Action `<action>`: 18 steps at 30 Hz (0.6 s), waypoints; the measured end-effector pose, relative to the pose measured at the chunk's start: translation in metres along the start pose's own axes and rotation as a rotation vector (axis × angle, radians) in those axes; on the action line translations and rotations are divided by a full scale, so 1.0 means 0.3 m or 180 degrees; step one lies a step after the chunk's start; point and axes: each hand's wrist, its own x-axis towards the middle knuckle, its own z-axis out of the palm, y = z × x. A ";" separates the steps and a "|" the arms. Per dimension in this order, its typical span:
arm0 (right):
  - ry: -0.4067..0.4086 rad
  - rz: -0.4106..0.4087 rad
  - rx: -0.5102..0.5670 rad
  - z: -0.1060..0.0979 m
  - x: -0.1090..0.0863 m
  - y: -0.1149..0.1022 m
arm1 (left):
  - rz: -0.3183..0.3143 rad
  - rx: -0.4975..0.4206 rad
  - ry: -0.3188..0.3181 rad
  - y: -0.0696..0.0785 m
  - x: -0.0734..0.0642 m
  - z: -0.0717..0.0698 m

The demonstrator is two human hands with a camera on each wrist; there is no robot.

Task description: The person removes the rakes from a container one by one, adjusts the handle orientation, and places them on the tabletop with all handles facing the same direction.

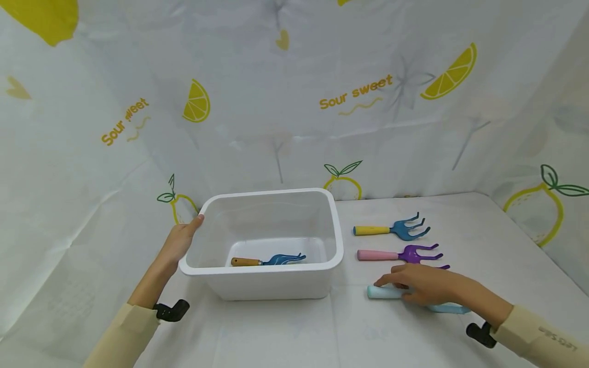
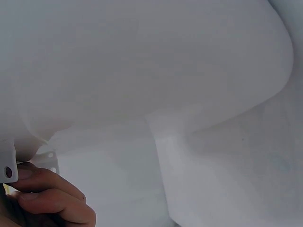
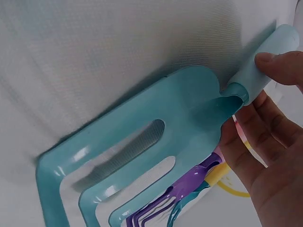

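Note:
At the left end of a white plastic bin point(image 1: 271, 283), my left hand point(image 1: 181, 240) grips the rim; the left wrist view shows its fingers point(image 2: 57, 203) curled under the edge. Inside the bin lies a blue hand rake with a wooden handle point(image 1: 246, 261). To the right of the bin, my right hand point(image 1: 425, 282) holds the pale blue handle point(image 1: 383, 292) of a teal hand rake point(image 3: 189, 109) between thumb and fingers. That rake lies on the white cloth, its tines partly hidden by the hand in the head view.
Beyond my right hand lie a purple hand rake with a pink handle point(image 1: 377, 255) and a blue hand rake with a yellow handle point(image 1: 371, 230), roughly side by side. Behind everything rises a white cloth backdrop point(image 1: 239, 153) printed with lemons.

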 end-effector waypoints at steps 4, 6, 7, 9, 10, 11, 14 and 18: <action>-0.0030 0.0005 0.0023 0.006 0.005 0.002 | -0.0013 0.0004 0.0013 0.001 0.000 -0.001; -0.0025 -0.0009 0.0014 0.007 0.005 0.003 | -0.0015 0.0010 0.0031 0.001 0.001 -0.001; -0.0017 -0.0015 0.0013 0.008 0.005 0.004 | -0.0010 0.0017 0.0030 0.001 0.002 0.000; -0.0002 -0.0028 0.0010 0.009 0.006 0.006 | 0.0008 0.0025 0.0025 -0.001 0.002 0.001; 0.0004 -0.0034 0.0011 0.009 0.006 0.006 | 0.0015 0.0021 0.0023 -0.002 0.002 0.001; 0.0009 -0.0037 0.0012 0.010 0.007 0.007 | 0.0025 0.0023 0.0020 -0.003 0.002 0.001; 0.0023 -0.0052 0.0008 0.013 0.007 0.010 | 0.0036 0.0008 0.0010 -0.005 0.001 0.002; 0.0033 -0.0080 0.0016 0.014 0.007 0.010 | 0.0038 -0.0014 0.0004 -0.006 0.001 0.000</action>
